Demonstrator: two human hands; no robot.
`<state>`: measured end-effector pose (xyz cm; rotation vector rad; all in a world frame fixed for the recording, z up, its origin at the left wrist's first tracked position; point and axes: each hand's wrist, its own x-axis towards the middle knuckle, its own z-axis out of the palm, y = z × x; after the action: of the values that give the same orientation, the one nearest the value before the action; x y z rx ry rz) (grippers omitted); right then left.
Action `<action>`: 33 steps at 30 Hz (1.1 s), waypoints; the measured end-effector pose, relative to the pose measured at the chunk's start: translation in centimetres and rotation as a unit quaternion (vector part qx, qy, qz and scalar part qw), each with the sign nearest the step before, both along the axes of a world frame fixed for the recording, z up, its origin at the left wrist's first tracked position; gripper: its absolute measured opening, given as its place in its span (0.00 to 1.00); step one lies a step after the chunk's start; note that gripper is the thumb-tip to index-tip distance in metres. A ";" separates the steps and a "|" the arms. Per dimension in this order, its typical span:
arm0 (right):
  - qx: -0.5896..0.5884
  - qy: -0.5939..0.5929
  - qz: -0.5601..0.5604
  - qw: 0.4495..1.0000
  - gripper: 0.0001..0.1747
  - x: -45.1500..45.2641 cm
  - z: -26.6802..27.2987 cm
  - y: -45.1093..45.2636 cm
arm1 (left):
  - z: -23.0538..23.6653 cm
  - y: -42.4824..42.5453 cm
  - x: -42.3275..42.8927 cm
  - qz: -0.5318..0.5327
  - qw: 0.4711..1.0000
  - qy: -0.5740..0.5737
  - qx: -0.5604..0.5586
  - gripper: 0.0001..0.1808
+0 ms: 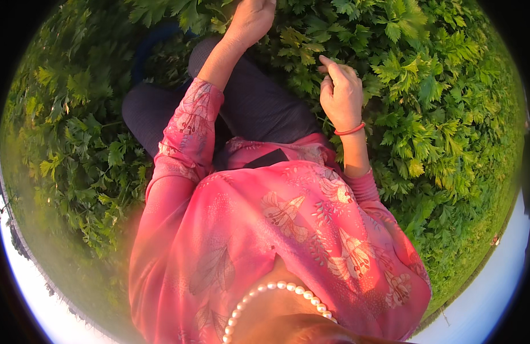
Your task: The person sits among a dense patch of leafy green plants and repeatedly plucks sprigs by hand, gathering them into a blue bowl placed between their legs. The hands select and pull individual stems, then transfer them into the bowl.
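Observation:
My left hand (253, 21) reaches to the top edge of the view among celery-like leaves (191, 15). Its fingers are bent and partly cut off, so whether it grips anything is not visible. My right hand (343, 92), with a red bangle (350, 129) at the wrist, hovers at the leafy plants (297, 45) on the right. Its index finger points forward, apart from the loosely curled others. Nothing shows in that hand. Leafy green stands (424, 99) surround both hands.
My bent legs in dark trousers (265, 99) lie between the plants. A dark blue curved object (146, 47), partly hidden by leaves, sits beyond my left knee. Dense foliage (88, 146) flanks me on the left. Sky (492, 275) shows at the lower rim.

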<state>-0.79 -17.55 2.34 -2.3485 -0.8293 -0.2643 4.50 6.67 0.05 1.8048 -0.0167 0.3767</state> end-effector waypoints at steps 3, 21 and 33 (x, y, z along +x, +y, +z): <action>-0.031 0.054 0.042 0.997 0.14 0.0 0.3 0.2 | -2.0 2.8 0.9 0.073 0.989 -0.074 -0.107 0.31; -0.126 0.015 0.001 0.992 0.22 9.9 0.3 3.6 | -3.6 5.6 -1.0 0.150 0.954 -0.064 -0.251 0.33; -0.119 0.049 -0.039 0.991 0.07 10.7 -3.1 2.5 | -2.8 3.7 -1.1 0.219 0.935 -0.087 -0.264 0.28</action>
<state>9.92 -15.03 -0.80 -2.5979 -0.7575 -0.0857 3.36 10.32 -2.73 1.2245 0.3400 0.7797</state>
